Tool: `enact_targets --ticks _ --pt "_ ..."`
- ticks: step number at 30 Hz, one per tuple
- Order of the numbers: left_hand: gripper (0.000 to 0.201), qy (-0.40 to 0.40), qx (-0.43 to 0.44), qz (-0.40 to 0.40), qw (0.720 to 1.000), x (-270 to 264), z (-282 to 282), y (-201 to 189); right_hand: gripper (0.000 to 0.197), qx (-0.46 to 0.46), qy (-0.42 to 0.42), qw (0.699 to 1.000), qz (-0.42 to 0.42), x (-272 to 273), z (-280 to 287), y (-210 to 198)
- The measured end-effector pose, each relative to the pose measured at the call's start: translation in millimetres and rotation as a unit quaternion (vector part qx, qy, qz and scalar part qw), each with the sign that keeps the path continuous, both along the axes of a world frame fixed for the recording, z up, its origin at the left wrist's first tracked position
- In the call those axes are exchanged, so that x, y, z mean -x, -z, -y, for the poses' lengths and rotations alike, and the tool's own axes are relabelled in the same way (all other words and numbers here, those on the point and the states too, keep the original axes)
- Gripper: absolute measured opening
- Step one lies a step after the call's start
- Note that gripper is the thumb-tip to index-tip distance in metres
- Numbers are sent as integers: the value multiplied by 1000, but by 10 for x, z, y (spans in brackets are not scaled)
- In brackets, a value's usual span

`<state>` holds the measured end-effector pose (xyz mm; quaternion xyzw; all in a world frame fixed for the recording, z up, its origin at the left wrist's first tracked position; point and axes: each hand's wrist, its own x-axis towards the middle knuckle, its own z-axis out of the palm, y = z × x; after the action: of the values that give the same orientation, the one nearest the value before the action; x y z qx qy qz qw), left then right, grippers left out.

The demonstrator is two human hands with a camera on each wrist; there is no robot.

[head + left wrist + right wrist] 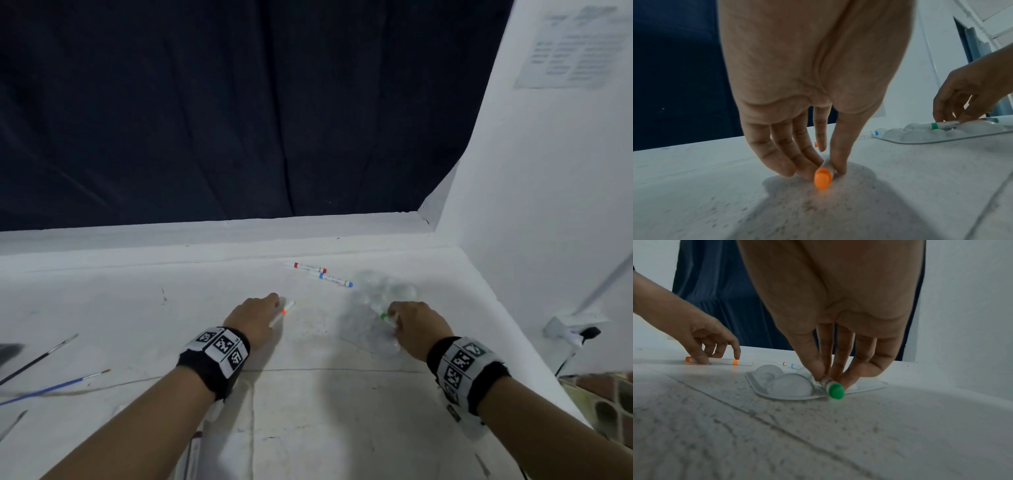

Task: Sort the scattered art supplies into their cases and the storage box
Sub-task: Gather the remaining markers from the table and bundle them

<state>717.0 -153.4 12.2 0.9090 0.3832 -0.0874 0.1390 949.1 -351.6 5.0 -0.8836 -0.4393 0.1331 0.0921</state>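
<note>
My left hand [278,304] pinches a white marker with an orange cap [283,312] that lies on the white table; the left wrist view shows thumb and fingers closed on its barrel just behind the orange cap [822,178]. My right hand [394,318] pinches a green-capped marker [835,390], which rests on a clear plastic tray with domed wells [791,384]. Beyond the hands, a red-capped marker [308,266] and a blue-capped marker [334,279] lie side by side near the back ledge.
Two paintbrushes, a black one [37,359] and a blue one [51,389], lie at the table's left. A white wall [548,205] bounds the right side, with a small clip and cable [568,333] by the table's right edge. A dark curtain hangs behind.
</note>
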Motion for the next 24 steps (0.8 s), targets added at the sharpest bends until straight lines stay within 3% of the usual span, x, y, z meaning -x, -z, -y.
enact_targets --ticks 3,6,9,13,18,24 --pt "43 -41 30 49 998 44 80 -87 35 -4 -24 1000 -15 -20 -2 -38" --pt "54 -84 81 162 980 186 228 -225 47 -56 -56 996 -43 28 13 -73" --pt "66 -120 139 289 940 422 476 -417 53 -148 -79 980 -111 186 14 -152" --pt "80 -146 202 396 884 776 865 -670 61 -213 -90 946 -225 531 27 -309" --pt "80 -182 269 457 828 1289 1098 -687 62 -240 -103 899 -351 1078 27 -401" --pt "77 -208 290 456 815 1847 1114 -397 58 -201 -122 887 -396 1720 -5 -332"
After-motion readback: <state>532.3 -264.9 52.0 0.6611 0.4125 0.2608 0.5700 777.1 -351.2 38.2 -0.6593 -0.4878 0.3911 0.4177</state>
